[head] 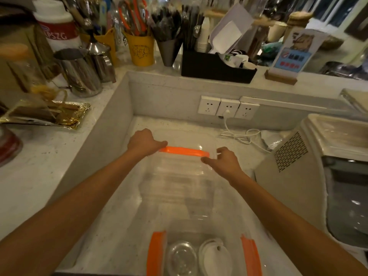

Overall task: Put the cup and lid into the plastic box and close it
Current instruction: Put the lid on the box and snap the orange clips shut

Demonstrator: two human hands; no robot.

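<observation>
Left hand (144, 143) and right hand (224, 160) gripping the clear box lid (179, 176) by its orange clip (184, 151); cup (181, 257) and white lid (215, 257) inside plastic box (156, 253).

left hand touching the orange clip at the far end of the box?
Touching. Head view: the left hand has its fingers on the left end of the orange clip, no gap visible.

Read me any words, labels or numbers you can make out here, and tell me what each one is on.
"PSZG": red band of the white bottle, first letter cut off.
Yellow cup: line drawing, no readable text.
Sign card in a wooden stand: characters too blurred to read.
</observation>
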